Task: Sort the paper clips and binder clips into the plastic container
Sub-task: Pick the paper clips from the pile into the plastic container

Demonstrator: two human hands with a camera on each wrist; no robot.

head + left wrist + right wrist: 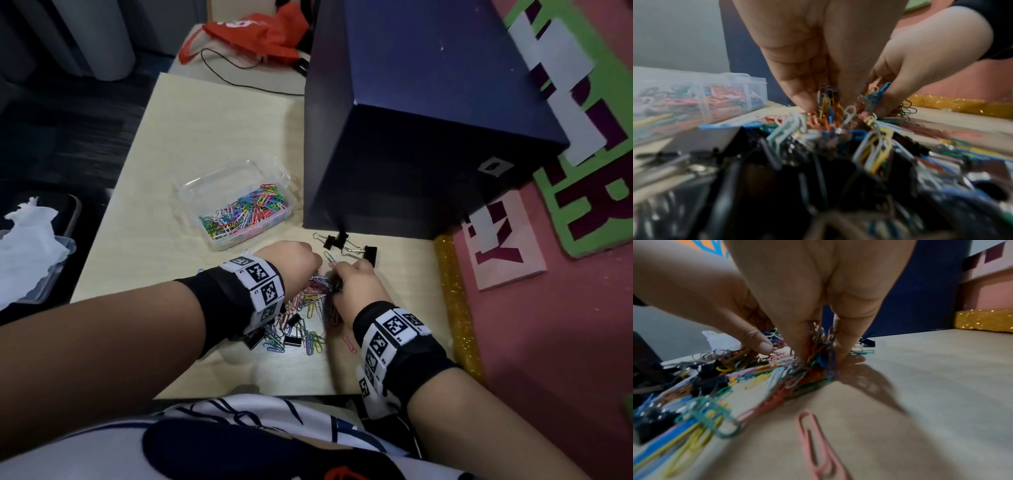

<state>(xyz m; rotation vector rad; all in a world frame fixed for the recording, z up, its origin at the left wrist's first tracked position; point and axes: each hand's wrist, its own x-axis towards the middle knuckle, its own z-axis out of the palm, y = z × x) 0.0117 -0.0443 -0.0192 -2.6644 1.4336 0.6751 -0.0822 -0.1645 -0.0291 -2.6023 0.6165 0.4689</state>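
A heap of coloured paper clips [308, 318] mixed with black binder clips [294, 339] lies near the table's front edge. My left hand [298, 263] pinches a bunch of paper clips [828, 100] out of the heap. Close to its right, my right hand [356, 277] pinches another bunch of paper clips [822, 345] against the table. The clear plastic container [236, 202], partly filled with coloured paper clips, stands behind the left hand. Three black binder clips [342, 245] lie just beyond both hands.
A large dark blue box [424, 130] stands at the back right, close to the binder clips. A gold glitter strip [455, 301] runs along the table's right edge. One pink paper clip [818, 444] lies apart. An orange bag [253, 31] sits far back.
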